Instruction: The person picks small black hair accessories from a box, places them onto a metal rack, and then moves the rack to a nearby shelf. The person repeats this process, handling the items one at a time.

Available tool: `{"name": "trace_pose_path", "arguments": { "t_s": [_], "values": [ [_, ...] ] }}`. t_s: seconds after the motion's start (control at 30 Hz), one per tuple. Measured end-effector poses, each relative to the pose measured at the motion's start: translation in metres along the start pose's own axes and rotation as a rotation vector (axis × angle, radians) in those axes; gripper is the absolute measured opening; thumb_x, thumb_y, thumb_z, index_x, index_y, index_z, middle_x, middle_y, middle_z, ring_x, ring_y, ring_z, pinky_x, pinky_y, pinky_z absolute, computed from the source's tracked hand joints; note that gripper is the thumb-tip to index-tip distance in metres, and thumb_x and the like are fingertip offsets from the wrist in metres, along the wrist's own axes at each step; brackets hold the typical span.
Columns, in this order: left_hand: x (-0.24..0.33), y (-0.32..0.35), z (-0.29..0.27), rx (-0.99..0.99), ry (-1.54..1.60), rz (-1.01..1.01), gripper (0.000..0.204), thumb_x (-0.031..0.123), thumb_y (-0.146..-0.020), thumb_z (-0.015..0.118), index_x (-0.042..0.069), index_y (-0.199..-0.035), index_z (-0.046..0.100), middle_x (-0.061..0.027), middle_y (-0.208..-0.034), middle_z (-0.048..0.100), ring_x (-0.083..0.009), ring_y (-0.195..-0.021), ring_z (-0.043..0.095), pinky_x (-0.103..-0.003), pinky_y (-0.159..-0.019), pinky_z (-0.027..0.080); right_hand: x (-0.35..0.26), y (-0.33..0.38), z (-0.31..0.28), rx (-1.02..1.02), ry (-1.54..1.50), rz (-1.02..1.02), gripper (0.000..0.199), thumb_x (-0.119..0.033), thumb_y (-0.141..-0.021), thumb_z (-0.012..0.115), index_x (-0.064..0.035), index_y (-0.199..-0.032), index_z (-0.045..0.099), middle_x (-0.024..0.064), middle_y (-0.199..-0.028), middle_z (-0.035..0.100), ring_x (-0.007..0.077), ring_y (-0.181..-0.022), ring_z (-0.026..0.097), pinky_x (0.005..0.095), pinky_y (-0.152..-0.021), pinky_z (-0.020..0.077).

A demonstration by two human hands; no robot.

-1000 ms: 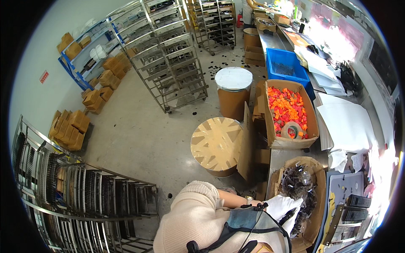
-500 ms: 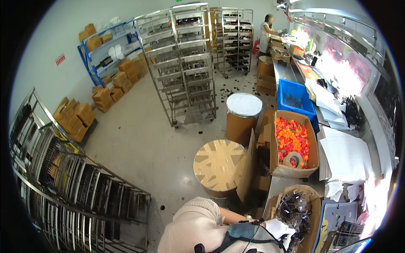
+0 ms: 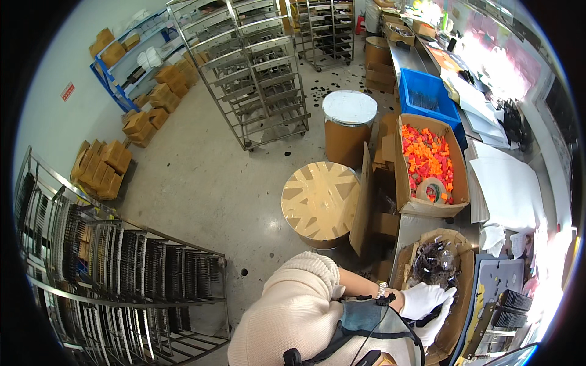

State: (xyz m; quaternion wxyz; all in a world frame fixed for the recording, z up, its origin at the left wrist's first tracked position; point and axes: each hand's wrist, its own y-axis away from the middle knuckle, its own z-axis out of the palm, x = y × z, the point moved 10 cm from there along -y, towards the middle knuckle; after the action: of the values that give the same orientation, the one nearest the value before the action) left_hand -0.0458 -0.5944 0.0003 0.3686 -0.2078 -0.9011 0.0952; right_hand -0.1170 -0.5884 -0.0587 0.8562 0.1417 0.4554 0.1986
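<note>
Now, lower left a metal rack (image 3: 122,274); view has tilted down since a second ago, hands nearer. Lower right, gloved left hand (image 3: 424,299) grips dark parts; right hand (image 3: 434,326) below, grip unclear, over brown parts box (image 3: 464,268).

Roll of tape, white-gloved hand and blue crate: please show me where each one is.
Roll of tape (image 3: 432,190), head view, on its upper ring face.
White-gloved hand (image 3: 422,299), head view, on the glove's back.
Blue crate (image 3: 441,113), head view, on its near rim.
</note>
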Motion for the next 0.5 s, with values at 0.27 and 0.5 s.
{"name": "trace_pose_path", "arguments": {
  "t_s": [0.27, 0.5],
  "values": [
    [0.018, -0.018, 0.002, -0.032, 0.240, 0.076, 0.076, 0.009, -0.081, 0.061, -0.002, -0.150, 0.032, -0.0148, -0.089, 0.062, -0.0326, -0.077, 0.066, -0.042, -0.066, 0.054, -0.002, -0.002, -0.042, 0.195, -0.164, -0.102, 0.042, -0.046, -0.107, 0.040, -0.0145, -0.128, 0.057, -0.0017, -0.110, 0.058, 0.0131, -0.105, 0.056, 0.0320, -0.093, 0.0439],
    [0.040, -0.029, 0.030, -0.171, 0.227, 0.309, 0.088, 0.016, -0.070, 0.071, -0.002, -0.147, 0.033, -0.0175, -0.092, 0.064, -0.0342, -0.080, 0.067, -0.043, -0.065, 0.053, -0.008, 0.010, -0.094, 0.122, -0.143, -0.042, 0.047, -0.047, -0.106, 0.042, -0.0125, -0.135, 0.054, 0.0010, -0.122, 0.059, 0.0150, -0.112, 0.057, 0.0324, -0.094, 0.0464]
  ]
}}
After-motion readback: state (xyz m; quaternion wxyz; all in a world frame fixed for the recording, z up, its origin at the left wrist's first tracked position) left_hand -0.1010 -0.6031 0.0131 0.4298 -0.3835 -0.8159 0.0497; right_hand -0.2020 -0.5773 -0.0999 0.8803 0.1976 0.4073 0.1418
